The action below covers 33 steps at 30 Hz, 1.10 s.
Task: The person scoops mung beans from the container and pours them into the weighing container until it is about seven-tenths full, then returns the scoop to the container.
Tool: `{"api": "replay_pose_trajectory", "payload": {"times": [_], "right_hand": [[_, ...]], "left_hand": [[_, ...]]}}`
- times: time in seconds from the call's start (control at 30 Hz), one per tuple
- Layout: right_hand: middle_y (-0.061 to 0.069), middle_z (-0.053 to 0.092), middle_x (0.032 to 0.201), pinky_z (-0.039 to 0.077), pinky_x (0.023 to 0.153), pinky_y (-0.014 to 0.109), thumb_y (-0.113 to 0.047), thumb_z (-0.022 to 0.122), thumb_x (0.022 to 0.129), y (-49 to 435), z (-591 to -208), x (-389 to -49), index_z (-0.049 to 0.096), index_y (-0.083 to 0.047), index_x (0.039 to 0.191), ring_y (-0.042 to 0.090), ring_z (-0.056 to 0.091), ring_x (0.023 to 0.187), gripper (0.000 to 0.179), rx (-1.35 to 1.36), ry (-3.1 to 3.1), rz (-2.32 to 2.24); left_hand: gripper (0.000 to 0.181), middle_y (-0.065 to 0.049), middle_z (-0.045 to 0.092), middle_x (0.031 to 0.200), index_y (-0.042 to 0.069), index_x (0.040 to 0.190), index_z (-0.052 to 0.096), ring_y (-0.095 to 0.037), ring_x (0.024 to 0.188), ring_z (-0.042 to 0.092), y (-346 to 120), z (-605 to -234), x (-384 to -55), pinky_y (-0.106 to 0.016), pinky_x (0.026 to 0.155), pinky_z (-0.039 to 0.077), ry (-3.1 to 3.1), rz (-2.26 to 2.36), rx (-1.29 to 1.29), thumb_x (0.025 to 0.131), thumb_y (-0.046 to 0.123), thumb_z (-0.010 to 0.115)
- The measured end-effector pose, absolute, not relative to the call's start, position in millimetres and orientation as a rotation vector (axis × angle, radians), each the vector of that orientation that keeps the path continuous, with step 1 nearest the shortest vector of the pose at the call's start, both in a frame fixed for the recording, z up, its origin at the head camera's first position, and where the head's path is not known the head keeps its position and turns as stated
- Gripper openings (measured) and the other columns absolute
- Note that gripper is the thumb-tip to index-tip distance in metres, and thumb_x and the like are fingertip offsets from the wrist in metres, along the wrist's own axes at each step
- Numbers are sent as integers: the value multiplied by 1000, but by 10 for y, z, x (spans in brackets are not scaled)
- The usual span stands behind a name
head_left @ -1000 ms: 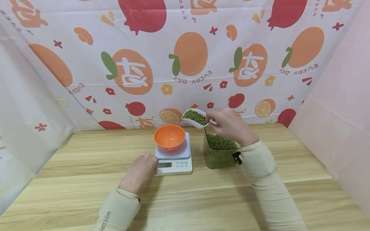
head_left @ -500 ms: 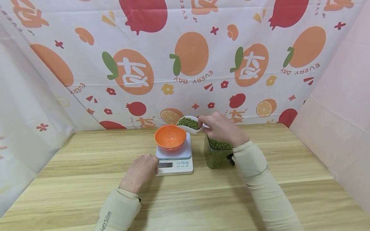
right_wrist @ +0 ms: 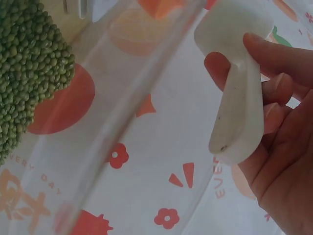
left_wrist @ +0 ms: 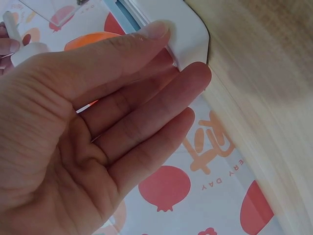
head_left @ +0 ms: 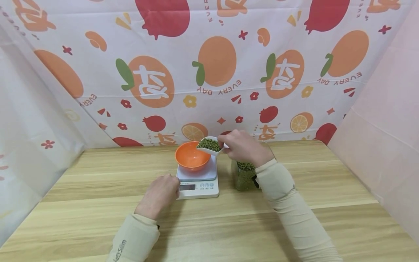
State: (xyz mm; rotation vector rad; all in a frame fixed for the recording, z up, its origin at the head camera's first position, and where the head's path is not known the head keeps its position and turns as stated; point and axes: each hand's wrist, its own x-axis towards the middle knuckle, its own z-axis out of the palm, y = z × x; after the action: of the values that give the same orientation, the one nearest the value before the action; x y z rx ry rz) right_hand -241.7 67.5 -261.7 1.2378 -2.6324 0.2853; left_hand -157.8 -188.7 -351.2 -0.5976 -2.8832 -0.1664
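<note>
My right hand (head_left: 243, 147) grips a white scoop (right_wrist: 237, 115) by its handle. Green mung beans (head_left: 209, 145) fill the scoop, whose lip reaches over the right rim of an orange bowl (head_left: 191, 156). The bowl sits on a white kitchen scale (head_left: 207, 192), and its visible inside is bare. At the scale's front left corner rests my left hand (head_left: 159, 194); in the left wrist view its thumb touches the white casing (left_wrist: 188, 39), with the other fingers loosely extended. Below my right forearm stands a clear container (head_left: 243, 183) of mung beans (right_wrist: 29, 68), partly hidden.
The wooden table (head_left: 209, 229) carries the scale and container near its back edge. A fruit-printed cloth (head_left: 248, 65) hangs right behind them, with pale cloth along both sides. A black clip-like part (head_left: 255, 181) shows on the container's front right.
My right hand has carried the full scoop left and down, from above the container to the bowl's right rim. My left hand has stayed at the scale.
</note>
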Motion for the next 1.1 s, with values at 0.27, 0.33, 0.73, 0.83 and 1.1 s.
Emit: {"api": "replay_pose_trajectory", "payload": {"times": [0.27, 0.33, 0.73, 0.83, 1.1], "right_hand": [[1, 68, 83, 53, 70, 31, -2, 72, 90, 574, -2633, -2390, 70, -9, 93, 19, 60, 71, 7, 1184, -2707, 182], [1, 69, 82, 53, 69, 31, -2, 73, 89, 556, -2641, -2385, 71, -8, 93, 18, 60, 70, 8, 1180, -2700, 161], [-2, 69, 78, 49, 52, 30, -8, 80, 85, 518, -2689, -2369, 76, -13, 90, 16, 60, 62, 8, 1130, -2597, 35], [-2, 71, 79, 48, 49, 29, -8, 81, 85, 514, -2688, -2366, 78, -14, 90, 16, 60, 60, 8, 1122, -2573, 31], [0, 74, 82, 44, 47, 26, -4, 77, 86, 495, -2657, -2356, 82, -14, 92, 15, 60, 58, 13, 1096, -2530, -2]], "left_hand": [[15, -1, 51, 57, 2, 68, 66, -14, 53, 41, -1892, -3518, -1577, -29, 48, 39, -2874, -178, -608, 75, -10, 72], [15, -1, 51, 57, 2, 68, 65, -14, 53, 41, -1894, -3520, -1577, -29, 48, 40, -2875, -178, -607, 75, -10, 72], [21, 1, 50, 56, 6, 63, 64, -13, 53, 41, -1885, -3517, -1561, -29, 48, 39, -2882, -180, -600, 75, -10, 73], [22, 0, 50, 56, 6, 63, 63, -13, 53, 42, -1881, -3512, -1555, -29, 49, 40, -2889, -184, -594, 75, -10, 73], [20, -1, 51, 56, 4, 64, 64, -14, 52, 42, -1877, -3503, -1550, -30, 48, 40, -2886, -180, -584, 76, -9, 74]]}}
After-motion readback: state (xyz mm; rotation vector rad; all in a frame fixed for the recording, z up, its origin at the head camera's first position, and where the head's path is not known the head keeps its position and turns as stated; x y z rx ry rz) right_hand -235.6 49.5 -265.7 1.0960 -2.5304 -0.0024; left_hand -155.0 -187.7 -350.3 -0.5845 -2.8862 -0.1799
